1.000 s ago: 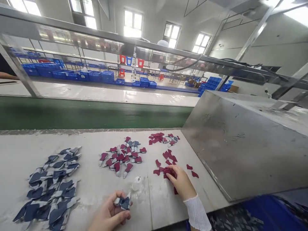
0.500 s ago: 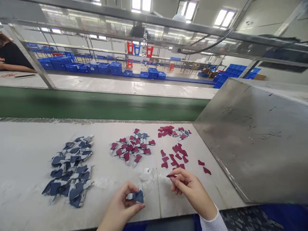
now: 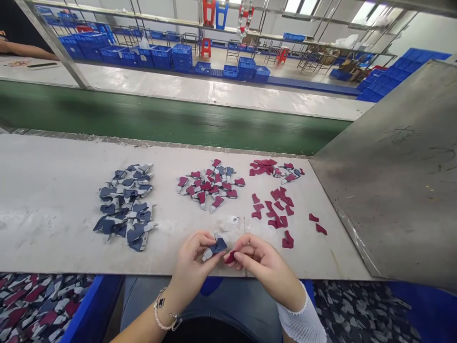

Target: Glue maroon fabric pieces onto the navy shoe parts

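The left hand (image 3: 195, 255) is holding a blue-and-grey piece (image 3: 219, 246) between thumb and fingers, and the right hand (image 3: 263, 265) is pinching a small maroon piece (image 3: 230, 257) in a narrow grip just beside it; whether the two pieces are touching, one cannot tell. Both hands are staying close together over the near edge of the tabletop (image 3: 43, 200). A bracelet (image 3: 156, 312) is circling the left wrist, and a white sleeve (image 3: 302, 317) is covering the right one

Just beyond the hands, a small whitish container (image 3: 227, 224) is standing, its details blurring. Farther out, ahead of the left hand, a cluster of maroon-and-grey pieces (image 3: 213, 189) is lying, while a larger spread of blue-and-grey pieces (image 3: 136, 232) is covering the area to the left of the left hand. Ahead of the right hand, loose maroon pieces (image 3: 283, 221) are lying scattered, with one pair (image 3: 321, 229) sitting apart to their right; beyond them a maroon pile (image 3: 263, 166) is resting beside a few mixed pieces (image 3: 290, 177)

A metal panel (image 3: 392, 181) is rising well to the right of the right hand. Below the tabletop, a blue bin (image 3: 85, 309) is holding mixed pieces to the left of the left hand, and dark pieces (image 3: 350, 309) are filling a space to the right of the right sleeve
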A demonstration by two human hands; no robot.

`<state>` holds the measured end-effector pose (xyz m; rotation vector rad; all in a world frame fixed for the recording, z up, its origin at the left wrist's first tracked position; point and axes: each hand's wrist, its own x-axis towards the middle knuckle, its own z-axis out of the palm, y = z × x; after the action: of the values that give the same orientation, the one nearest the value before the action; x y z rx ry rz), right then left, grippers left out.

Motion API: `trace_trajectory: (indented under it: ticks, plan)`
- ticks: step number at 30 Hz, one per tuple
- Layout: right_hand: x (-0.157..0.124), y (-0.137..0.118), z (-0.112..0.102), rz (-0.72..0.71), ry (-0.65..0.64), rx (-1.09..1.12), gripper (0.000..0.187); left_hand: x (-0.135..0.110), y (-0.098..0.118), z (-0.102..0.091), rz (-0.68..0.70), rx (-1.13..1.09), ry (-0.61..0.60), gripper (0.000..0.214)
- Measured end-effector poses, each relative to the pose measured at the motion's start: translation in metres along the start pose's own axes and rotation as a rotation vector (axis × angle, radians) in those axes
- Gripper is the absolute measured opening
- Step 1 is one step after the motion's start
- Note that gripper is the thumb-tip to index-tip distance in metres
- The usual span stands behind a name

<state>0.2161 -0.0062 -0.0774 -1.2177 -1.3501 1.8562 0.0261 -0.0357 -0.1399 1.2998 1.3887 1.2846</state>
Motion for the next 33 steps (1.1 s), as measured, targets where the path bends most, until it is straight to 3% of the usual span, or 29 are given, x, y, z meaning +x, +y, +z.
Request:
trace_trajectory:
  ticks: [12,23,33]
  plan:
    - [0.012,0.003,0.007,0.062,0.047,-0.012,0.037,-0.006,-0.002,-0.003,0.121,0.105,-0.066,0.013]
    - [0.011,0.0,0.008,0.067,0.056,-0.005,0.032,-0.005,-0.002,-0.008,0.342,0.098,-0.099,0.019]
    - [0.008,0.004,0.004,0.041,-0.096,0.085,0.032,-0.006,0.013,-0.017,0.268,-0.038,-0.204,0.025]
